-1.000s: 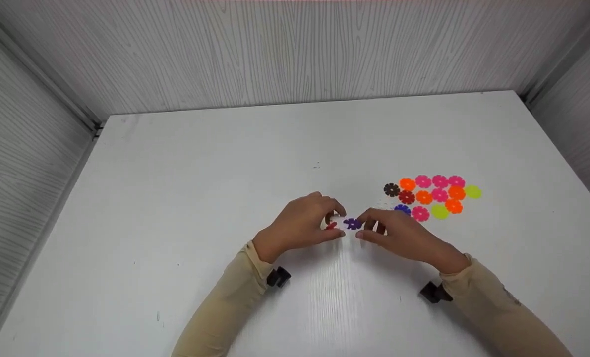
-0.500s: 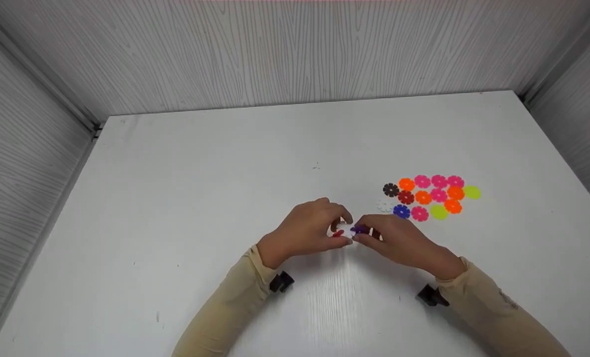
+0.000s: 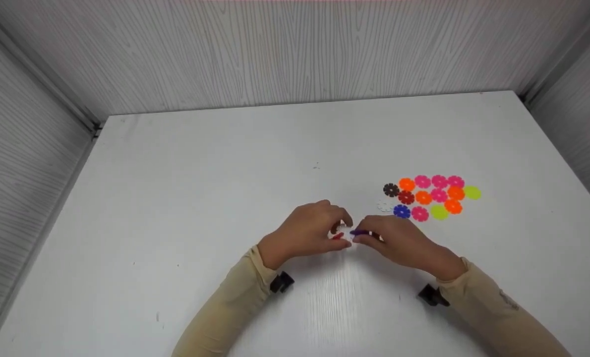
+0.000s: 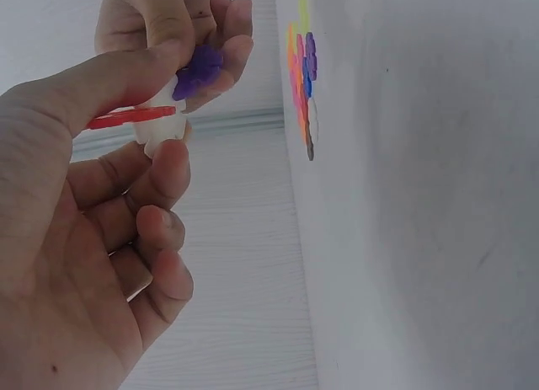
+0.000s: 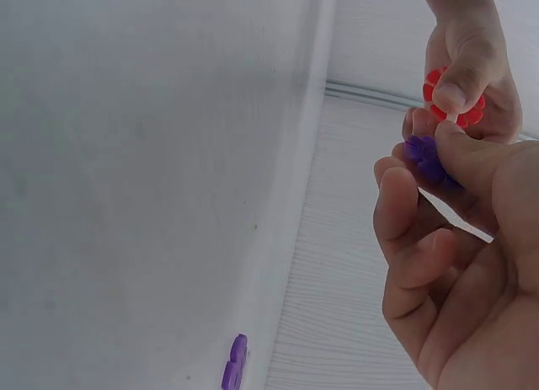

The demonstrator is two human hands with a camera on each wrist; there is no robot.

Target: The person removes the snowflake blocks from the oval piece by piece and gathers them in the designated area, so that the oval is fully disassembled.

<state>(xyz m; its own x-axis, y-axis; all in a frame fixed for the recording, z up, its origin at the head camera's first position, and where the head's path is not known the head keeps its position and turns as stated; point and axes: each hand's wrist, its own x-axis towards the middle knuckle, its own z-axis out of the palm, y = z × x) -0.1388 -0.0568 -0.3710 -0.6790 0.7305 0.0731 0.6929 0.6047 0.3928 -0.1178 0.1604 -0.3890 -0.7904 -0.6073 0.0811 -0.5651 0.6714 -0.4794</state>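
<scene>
My left hand (image 3: 307, 230) pinches a white notched plastic disc (image 4: 164, 136) between thumb and fingertips. A red notched disc (image 4: 126, 117) is joined to that white one at an angle, as the left wrist view shows. From the other side, my right hand (image 3: 399, 242) pinches a purple notched disc (image 5: 425, 157) between thumb and index finger. In the head view the purple disc appears nearly edge-on and meets the white disc's right edge. Fingers hide whether its slot is engaged. The hands nearly touch, a little above the table.
Several loose notched discs lie flat on the white table (image 3: 201, 198) beyond my right hand, among them a brown disc (image 3: 391, 190), a blue disc (image 3: 401, 211), a white disc (image 3: 385, 205) and a yellow disc (image 3: 472, 192). Wood-patterned panels (image 3: 295, 54) enclose the back and sides.
Both hands have come together and slightly nearer the body. The purple disc has turned from face-up to nearly edge-on and come against the white disc. The loose discs have not moved.
</scene>
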